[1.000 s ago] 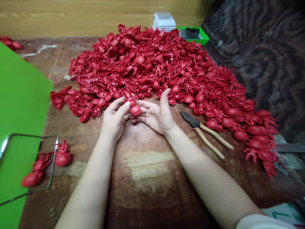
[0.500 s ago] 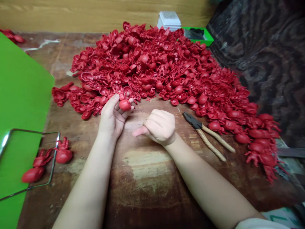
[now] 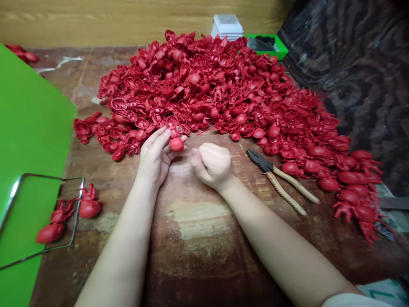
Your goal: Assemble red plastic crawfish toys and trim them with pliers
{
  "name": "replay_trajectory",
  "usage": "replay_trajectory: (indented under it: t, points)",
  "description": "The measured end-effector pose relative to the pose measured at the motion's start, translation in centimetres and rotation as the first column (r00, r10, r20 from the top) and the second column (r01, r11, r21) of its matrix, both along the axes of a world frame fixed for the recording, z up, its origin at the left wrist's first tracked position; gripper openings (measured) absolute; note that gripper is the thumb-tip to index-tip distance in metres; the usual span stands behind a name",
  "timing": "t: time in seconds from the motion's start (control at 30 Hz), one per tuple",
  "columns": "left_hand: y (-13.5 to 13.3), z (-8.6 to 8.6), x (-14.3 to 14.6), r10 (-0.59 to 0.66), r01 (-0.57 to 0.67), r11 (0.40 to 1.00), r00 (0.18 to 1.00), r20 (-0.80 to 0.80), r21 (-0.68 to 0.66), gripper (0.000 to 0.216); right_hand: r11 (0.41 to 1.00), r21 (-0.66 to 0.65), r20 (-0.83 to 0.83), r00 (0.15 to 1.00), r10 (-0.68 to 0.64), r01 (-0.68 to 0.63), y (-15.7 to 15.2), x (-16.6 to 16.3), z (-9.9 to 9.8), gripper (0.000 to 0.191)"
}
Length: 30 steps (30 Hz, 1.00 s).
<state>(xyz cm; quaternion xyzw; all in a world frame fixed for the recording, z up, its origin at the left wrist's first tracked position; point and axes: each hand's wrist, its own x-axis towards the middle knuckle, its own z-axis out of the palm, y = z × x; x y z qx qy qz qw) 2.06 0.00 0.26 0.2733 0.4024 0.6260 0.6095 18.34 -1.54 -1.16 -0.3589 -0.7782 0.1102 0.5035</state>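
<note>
My left hand (image 3: 156, 160) is closed on a red plastic spider-like figure (image 3: 176, 144), its round body hanging out past the fingers. Just right of it, my right hand (image 3: 212, 164) is curled into a fist with the thumb against the side. Whatever the right fingers may hold is hidden. Beyond both hands spreads a large heap of red plastic parts (image 3: 198, 81), many of them hollow half shells. A pair of pliers (image 3: 265, 164) with a dark head and wrapped tan handles lies to the right of my right hand.
On the left stands a green box side (image 3: 32, 123) with a bent metal wire handle (image 3: 76, 213). Two red figures (image 3: 51, 232) lie by that wire. White stacked trays (image 3: 226, 26) and a green tray (image 3: 281, 47) stand behind the heap. A dark board (image 3: 358, 76) rises at right.
My right thumb, stretched out to the left before, is now drawn up against the fist. My left hand has turned slightly, its thumb now nearer the figure. The view has shifted a little.
</note>
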Motion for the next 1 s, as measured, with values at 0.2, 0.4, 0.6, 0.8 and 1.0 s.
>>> replay_trajectory:
  t: [0.2, 0.4, 0.6, 0.8, 1.0]
  points:
    - [-0.6, -0.9, 0.9, -0.054, 0.072, 0.993, 0.98, -0.192, 0.089, 0.042, 0.865, -0.483, -0.462, 0.879, -0.117, -0.138, 1.5, -0.2, -0.1, 0.044]
    - [-0.5, -1.7, 0.4, 0.0, 0.121, 0.957, 0.909, -0.416, 0.264, 0.03, 0.546, -0.592, -0.731, 0.68, -0.054, -0.593, 2.4, -0.4, -0.2, 0.058]
    - [0.1, -2.6, -0.5, -0.052, 0.221, 0.922, 0.884, -0.464, 0.318, 0.028, 0.464, -0.559, -0.779, 0.627, -0.009, -0.687, 2.2, -0.4, -0.1, 0.044]
    - [-0.3, -2.0, -0.2, -0.151, 0.286, 0.927, 0.877, -0.457, 0.243, 0.065, 0.476, -0.542, -0.765, 0.641, 0.063, -0.693, 1.8, -0.8, -0.5, 0.045]
    - [-0.7, -1.0, 1.0, -0.147, 0.324, 0.925, 0.788, -0.598, 0.199, 0.069, 0.53, -0.507, -0.752, 0.649, 0.114, -0.68, 1.9, -1.2, -1.2, 0.048]
